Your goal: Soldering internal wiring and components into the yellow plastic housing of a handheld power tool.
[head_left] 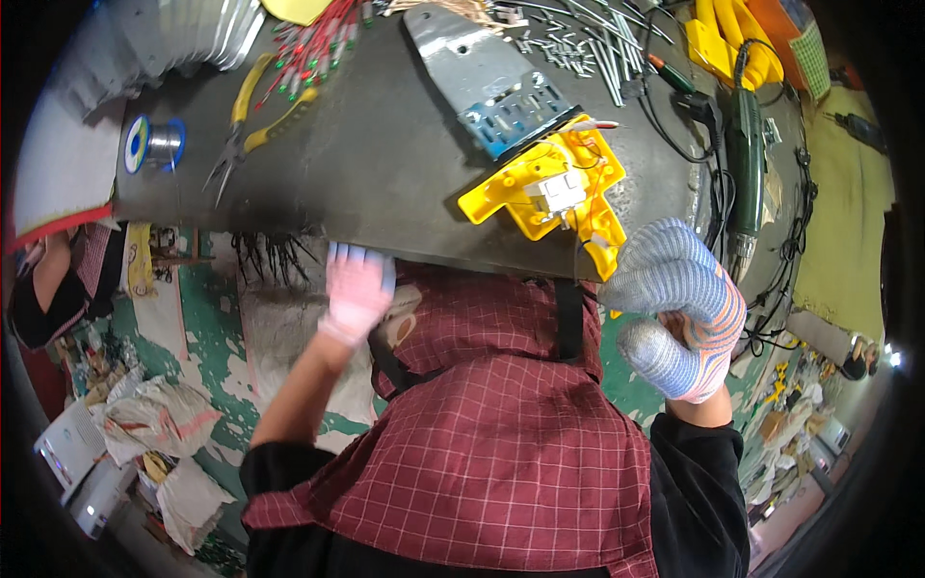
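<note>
My left hand (356,292), in a pale glove and slightly blurred, rests with fingers stretched at the table's front edge. To the right, my right hand (686,313) wears a blue-grey striped glove. Its fingers bend loosely and the thumb stands apart from them, with nothing visible in between. Close to its fingertips is one end of a yellow plastic housing (511,193), which overhangs the table edge. A white switch block (557,194) and thin wires sit inside the housing. Against its far side lies a grey metal plate (467,63) with a blue slotted end.
Yellow-handled pliers (241,116) and a solder wire spool (154,144) lie on the left of the dark table (356,144). Red-wired indicator lights (313,43), screws (564,50) and metal rods (609,60) lie farther back. A green power tool (745,173) and black cables are at right.
</note>
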`<state>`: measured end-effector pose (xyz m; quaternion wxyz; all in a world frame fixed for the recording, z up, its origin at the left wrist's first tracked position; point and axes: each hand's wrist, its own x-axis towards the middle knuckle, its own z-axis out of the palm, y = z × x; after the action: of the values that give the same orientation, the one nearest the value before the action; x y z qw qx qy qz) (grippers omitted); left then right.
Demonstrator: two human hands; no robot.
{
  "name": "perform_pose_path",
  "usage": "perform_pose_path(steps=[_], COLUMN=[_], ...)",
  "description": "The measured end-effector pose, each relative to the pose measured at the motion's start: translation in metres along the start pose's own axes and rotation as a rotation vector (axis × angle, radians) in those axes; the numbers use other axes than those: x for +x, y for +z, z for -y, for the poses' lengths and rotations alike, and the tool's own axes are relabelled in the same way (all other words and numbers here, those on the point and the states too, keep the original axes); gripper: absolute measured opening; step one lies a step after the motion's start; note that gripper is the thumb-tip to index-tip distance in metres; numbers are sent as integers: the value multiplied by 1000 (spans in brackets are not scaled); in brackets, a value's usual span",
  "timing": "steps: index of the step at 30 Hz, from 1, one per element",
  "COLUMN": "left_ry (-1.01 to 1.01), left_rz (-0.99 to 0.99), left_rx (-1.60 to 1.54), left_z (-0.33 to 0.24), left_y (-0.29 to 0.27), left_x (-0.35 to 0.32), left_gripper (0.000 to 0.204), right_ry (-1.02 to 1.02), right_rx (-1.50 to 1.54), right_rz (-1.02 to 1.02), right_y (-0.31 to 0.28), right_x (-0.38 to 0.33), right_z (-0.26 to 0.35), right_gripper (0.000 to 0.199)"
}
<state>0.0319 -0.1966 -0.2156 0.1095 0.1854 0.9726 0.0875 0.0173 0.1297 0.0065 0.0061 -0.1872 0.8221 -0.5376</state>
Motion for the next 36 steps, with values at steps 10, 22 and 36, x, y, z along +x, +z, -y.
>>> perform_pose_path(steps=[10,22,36], left_ry=[21,293,81], left_rz=[1040,-147,36], left_rx=[142,-371,-1315], left_z=[124,-31,-119], left_y=[96,-170,-198], left_x=[52,-51,1], left_gripper=[47,29,42], right_ry=[-91,-319,-349], right_rx=[10,-520,-633], right_rz=[160,375,458], right_y=[27,93,12], right_x=[8,25,44], right_z=[9,23,12], right_gripper=[26,28,14])
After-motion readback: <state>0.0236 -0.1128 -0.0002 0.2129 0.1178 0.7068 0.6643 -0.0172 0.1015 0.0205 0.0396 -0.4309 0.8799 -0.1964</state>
